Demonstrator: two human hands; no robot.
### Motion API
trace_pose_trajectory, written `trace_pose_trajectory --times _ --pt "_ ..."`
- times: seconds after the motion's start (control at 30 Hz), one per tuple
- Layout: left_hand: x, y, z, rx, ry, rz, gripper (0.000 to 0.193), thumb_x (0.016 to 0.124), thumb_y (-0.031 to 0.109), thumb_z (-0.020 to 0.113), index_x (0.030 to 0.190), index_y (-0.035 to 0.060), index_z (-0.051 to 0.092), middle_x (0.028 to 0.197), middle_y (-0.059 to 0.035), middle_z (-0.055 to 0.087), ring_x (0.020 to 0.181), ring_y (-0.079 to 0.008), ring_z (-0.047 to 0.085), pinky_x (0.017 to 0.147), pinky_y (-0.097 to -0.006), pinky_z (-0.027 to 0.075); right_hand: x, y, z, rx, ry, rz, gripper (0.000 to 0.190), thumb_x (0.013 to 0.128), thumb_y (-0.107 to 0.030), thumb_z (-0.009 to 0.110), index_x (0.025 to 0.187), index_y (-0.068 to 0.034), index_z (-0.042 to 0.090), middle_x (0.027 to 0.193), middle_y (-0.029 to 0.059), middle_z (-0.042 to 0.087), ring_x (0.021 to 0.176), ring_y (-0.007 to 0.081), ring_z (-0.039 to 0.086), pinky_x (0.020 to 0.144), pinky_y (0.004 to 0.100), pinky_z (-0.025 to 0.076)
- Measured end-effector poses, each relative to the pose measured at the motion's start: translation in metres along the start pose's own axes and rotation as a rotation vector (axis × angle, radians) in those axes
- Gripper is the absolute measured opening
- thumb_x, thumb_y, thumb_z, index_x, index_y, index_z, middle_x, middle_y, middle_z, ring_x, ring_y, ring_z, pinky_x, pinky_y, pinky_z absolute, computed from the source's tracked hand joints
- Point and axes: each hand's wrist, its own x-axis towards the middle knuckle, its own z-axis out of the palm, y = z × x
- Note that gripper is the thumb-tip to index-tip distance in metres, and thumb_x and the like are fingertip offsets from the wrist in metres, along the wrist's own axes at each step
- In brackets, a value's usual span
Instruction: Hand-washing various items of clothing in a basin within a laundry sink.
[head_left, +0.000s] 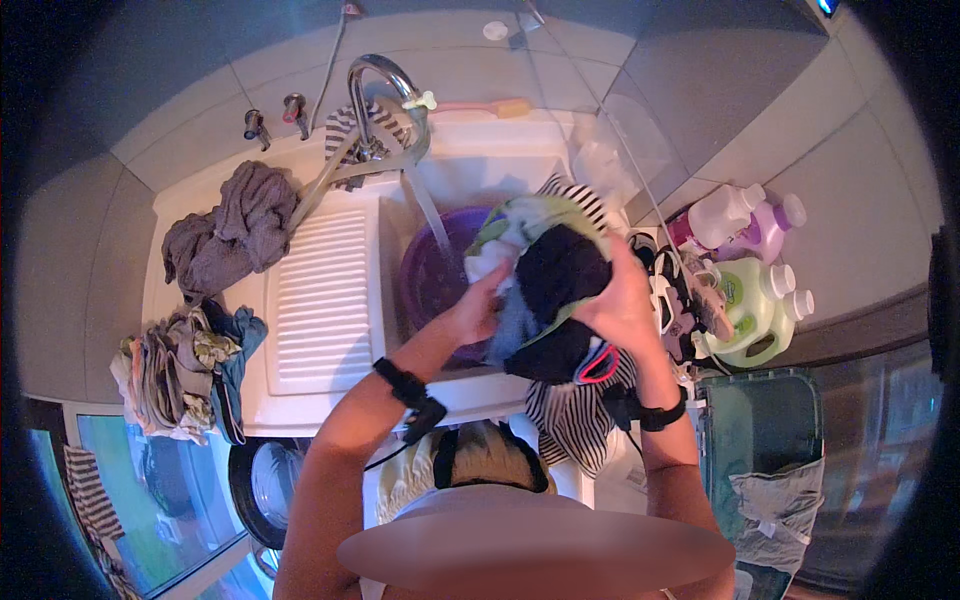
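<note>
A bunched-up bundle of clothes in dark, white and green hangs above the sink between my two hands. My left hand grips its left side, with the fingers partly hidden by cloth. My right hand grips the right side, its thumb over a green-edged fold. A black-and-white striped cloth shows behind the bundle. Below and to the left, a purple basin stands in the white sink, partly covered by the clothes. Water runs into it from a hose on the chrome faucet.
Left of the sink is a ribbed washboard, with a grey towel and piled clothes beyond it. Detergent bottles and sandals crowd the right. A striped cloth hangs at the front edge. A brush lies behind.
</note>
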Motion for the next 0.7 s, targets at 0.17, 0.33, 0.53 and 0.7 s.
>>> trace_pose_trajectory --times 0.17,0.33,0.53,0.7 --pt "0.039 -0.038 0.026 0.068 -0.120 0.065 0.045 0.083 0.042 0.047 0.116 0.0113 0.049 0.115 -0.0069 0.052 0.108 -0.0238 0.048 0.091 -0.0434 0.036 0.008 0.034 0.005 -0.257 0.170 -0.038 0.081 0.051 -0.007 0.070 0.121 0.007 0.031 0.114 0.0266 0.044 0.098 0.0411 0.050 0.085 0.0396 0.041" --pt "0.062 -0.056 -0.013 0.726 0.332 -0.101 0.054 0.075 0.030 0.057 0.121 0.0085 0.040 0.119 -0.0085 0.045 0.112 -0.0228 0.040 0.082 -0.0424 0.041 -0.006 0.140 0.068 -0.601 -0.203 -0.051 0.065 0.067 -0.001 0.052 0.127 0.004 0.027 0.125 0.0225 0.038 0.092 0.0393 0.053 0.082 0.0420 0.042" --pt "0.047 -0.035 -0.037 0.664 0.463 -0.224 0.059 0.074 0.025 0.057 0.128 0.0196 0.033 0.117 -0.0054 0.042 0.095 -0.0233 0.043 0.075 -0.0450 0.040 0.033 0.118 0.057 -0.745 -0.304 -0.225 0.025 0.079 -0.007 0.041 0.100 0.002 0.051 0.074 0.0179 0.059 0.069 0.0314 0.060 0.058 0.0409 0.049" --pt "0.031 -0.012 -0.046 0.630 0.285 -0.137 0.070 0.074 0.031 0.060 0.133 0.0235 0.024 0.120 -0.0033 0.041 0.096 -0.0236 0.044 0.077 -0.0450 0.040 0.074 0.060 0.010 -0.823 -0.179 -0.156 0.020 0.070 -0.012 0.059 0.089 -0.006 0.062 0.077 0.0179 0.060 0.073 0.0334 0.059 0.065 0.0420 0.048"
